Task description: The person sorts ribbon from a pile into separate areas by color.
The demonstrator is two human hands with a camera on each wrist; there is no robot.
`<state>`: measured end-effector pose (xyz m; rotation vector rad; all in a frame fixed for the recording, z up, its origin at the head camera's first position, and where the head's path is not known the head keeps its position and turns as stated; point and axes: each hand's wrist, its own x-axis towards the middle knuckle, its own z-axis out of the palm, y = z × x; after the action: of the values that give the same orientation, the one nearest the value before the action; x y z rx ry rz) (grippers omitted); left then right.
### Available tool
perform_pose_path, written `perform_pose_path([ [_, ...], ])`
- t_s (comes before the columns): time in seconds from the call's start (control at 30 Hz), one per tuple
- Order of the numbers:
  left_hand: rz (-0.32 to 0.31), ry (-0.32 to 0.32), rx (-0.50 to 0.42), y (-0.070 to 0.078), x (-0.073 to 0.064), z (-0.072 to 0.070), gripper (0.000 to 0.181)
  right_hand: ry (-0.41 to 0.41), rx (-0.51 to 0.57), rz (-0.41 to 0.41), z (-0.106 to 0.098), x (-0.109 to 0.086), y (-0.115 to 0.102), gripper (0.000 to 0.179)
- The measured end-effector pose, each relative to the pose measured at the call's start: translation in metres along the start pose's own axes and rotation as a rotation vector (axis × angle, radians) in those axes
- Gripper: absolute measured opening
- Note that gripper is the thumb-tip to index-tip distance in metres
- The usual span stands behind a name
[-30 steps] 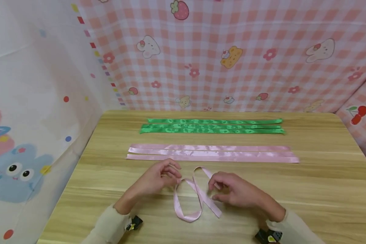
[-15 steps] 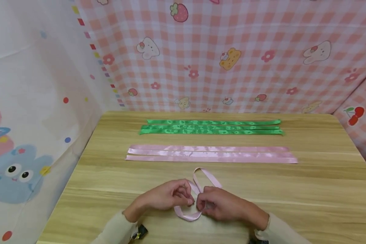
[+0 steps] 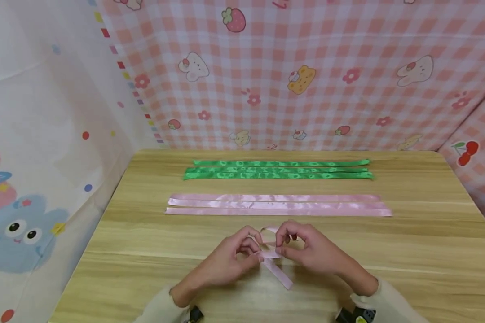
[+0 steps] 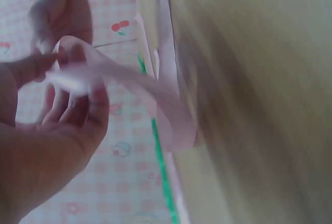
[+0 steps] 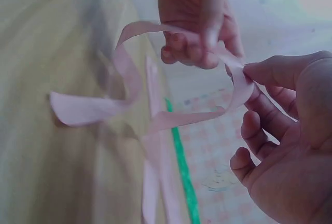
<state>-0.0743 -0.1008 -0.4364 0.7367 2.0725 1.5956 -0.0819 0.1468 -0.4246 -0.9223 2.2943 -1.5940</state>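
A loose pink satin ribbon (image 3: 278, 274) is lifted partly off the table between both hands, one tail still lying toward the front edge. My left hand (image 3: 235, 256) pinches it between thumb and fingers, as the left wrist view also shows with a blurred stretch of ribbon (image 4: 140, 81). On the other side, my right hand (image 3: 312, 246) pinches the same ribbon between thumb and forefinger, its other fingers loosely bent. In the right wrist view the ribbon (image 5: 129, 76) curls in loops below the two hands, which are close together.
Behind the hands, several pink ribbons (image 3: 279, 204) lie flat side by side. Farther back are several green ribbons (image 3: 276, 169). The wooden table (image 3: 145, 251) ends at a pink checked cloth (image 3: 266, 58), with a white printed cloth (image 3: 56, 134) at the left.
Both hands came in to the loose pink ribbon. They took hold of it, raised part of it and moved slightly away from the front edge, so its loop shrank.
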Motion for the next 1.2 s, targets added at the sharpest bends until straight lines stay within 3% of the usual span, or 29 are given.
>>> perform_pose_path([
  [0.13, 0.129, 0.139, 0.098, 0.003, 0.001, 0.0, 0.022, 0.03, 0.0, -0.007, -0.009, -0.001, -0.004, 0.014],
  [0.23, 0.184, 0.204, 0.137, 0.005, 0.0, -0.003, 0.02, 0.031, 0.025, -0.005, -0.014, -0.002, -0.005, 0.014],
  [0.33, 0.203, 0.214, 0.158, 0.008, -0.002, -0.009, 0.017, 0.025, 0.063, -0.007, -0.017, -0.002, -0.005, 0.013],
  [0.57, 0.239, 0.161, 0.214, 0.015, -0.007, -0.027, 0.027, -0.005, 0.176, -0.076, -0.026, -0.004, -0.005, 0.013],
  [0.77, 0.287, 0.218, 0.352, 0.022, -0.012, -0.042, 0.028, -0.018, 0.319, -0.107, -0.034, -0.003, -0.009, 0.017],
  [0.9, 0.311, 0.265, 0.413, 0.026, -0.015, -0.05, 0.027, -0.027, 0.355, -0.113, -0.041, -0.004, -0.014, 0.018],
  [1.03, 0.285, 0.294, 0.425, 0.03, -0.022, -0.061, 0.03, -0.036, 0.363, -0.092, -0.049, -0.006, -0.018, 0.017],
  [1.2, 0.126, 0.244, 0.293, 0.03, -0.034, -0.08, 0.028, -0.037, 0.356, -0.075, -0.06, -0.013, -0.016, 0.017],
])
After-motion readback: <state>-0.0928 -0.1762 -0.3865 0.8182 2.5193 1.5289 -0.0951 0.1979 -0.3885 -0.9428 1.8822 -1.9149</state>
